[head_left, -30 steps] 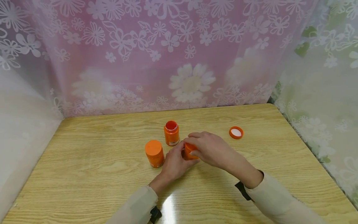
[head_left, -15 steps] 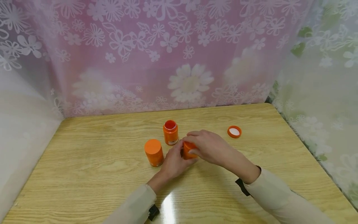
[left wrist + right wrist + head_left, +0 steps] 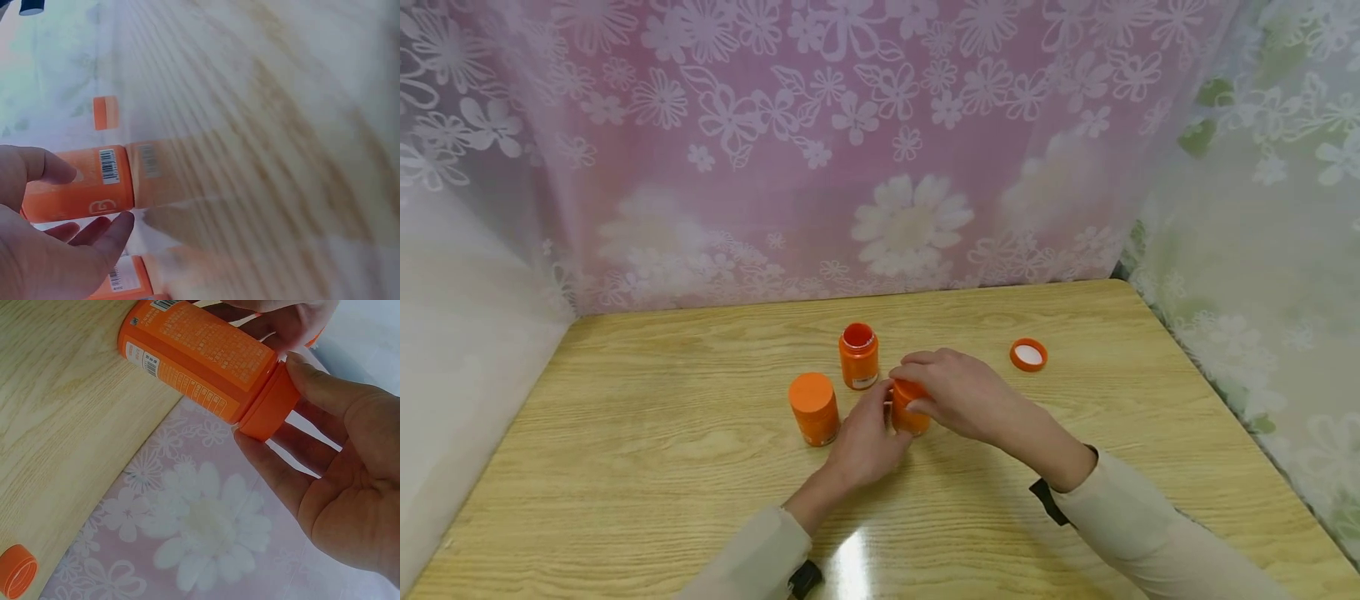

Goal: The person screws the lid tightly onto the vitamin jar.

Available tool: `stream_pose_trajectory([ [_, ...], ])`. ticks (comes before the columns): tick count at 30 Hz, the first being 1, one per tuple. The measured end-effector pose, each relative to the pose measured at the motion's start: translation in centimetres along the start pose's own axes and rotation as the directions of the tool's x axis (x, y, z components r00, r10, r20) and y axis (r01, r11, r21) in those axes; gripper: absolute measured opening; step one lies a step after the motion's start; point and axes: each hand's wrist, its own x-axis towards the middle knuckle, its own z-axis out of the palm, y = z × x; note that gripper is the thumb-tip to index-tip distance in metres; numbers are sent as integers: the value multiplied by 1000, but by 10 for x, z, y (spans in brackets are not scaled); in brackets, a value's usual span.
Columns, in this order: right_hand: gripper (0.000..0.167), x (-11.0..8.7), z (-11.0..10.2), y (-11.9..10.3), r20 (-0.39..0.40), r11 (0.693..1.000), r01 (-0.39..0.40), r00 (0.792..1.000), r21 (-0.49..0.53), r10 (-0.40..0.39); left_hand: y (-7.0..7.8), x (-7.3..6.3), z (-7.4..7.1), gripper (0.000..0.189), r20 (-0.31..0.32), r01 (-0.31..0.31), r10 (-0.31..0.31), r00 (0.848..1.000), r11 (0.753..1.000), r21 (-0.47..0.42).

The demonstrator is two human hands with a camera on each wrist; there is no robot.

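Note:
An orange bottle point(image 3: 910, 414) with a ribbed orange cap point(image 3: 272, 403) stands upright on the table between both hands. My right hand point(image 3: 958, 396) pinches the cap from above, with thumb and fingers on its rim in the right wrist view. My left hand point(image 3: 867, 442) stands loosely around the bottle's left side. In the left wrist view its thumb lies over the bottle point(image 3: 87, 197), and its fingers stand a little apart from it. Behind stands an uncapped orange bottle point(image 3: 859, 362), its red inside showing. A second capped orange bottle point(image 3: 814, 408) stands just left of my left hand.
A loose orange cap point(image 3: 1028, 355) with a white liner lies inside-up on the wooden table point(image 3: 662, 467), to the right. A pink flowered curtain point(image 3: 775, 167) hangs along the back edge, and pale sheets hang at both sides.
My left hand has loosened from the bottle, its thumb moving back so that the bottle's lower part shows. My right hand stays on the cap.

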Motion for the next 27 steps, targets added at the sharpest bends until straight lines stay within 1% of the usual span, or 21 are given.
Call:
stream_pose_trajectory([
  [1, 36, 0, 0, 0, -1, 1000, 0, 1000, -3, 0, 1, -2, -1, 60, -7, 10, -10, 1000, 1000, 1],
  [4, 37, -1, 0, 1, -5, 1000, 6, 1000, -3, -6, 3, -7, -5, 59, -29, 12, -12, 1000, 1000, -4],
  [9, 37, -2, 1, 1, -17, 1000, 17, 1000, 4, -17, 12, -15, -17, 53, -59, -34, 33, 998, 999, -15],
  [13, 37, -2, 1, 1, -23, 1000, 20, 1000, 2, -20, 24, -21, -32, 44, -80, -57, 57, 995, 998, 2],
  [16, 38, -2, 1, 2, -24, 1000, 24, 999, 1, -24, 34, -26, -48, 36, -110, -47, 51, 993, 998, 39],
  [19, 39, -3, 2, 3, -28, 1000, 30, 999, 3, -30, 42, -30, -66, 28, -156, -34, 43, 987, 998, 60],
  [22, 39, -3, 3, 3, -34, 999, 33, 999, 15, -32, 47, -33, -87, 22, -194, -29, 31, 981, 999, 13],
  [24, 39, -3, 3, 3, -33, 999, 31, 999, 22, -30, 49, -33, -102, 21, -209, -31, 27, 978, 999, -15],
  [26, 39, -3, 3, 3, -29, 999, 26, 999, 22, -26, 49, -32, -117, 22, -211, -34, 27, 977, 999, -29],
  [27, 39, -3, 2, 3, -24, 1000, 22, 999, 21, -21, 49, -30, -125, 22, -215, -38, 32, 976, 999, -21],
])
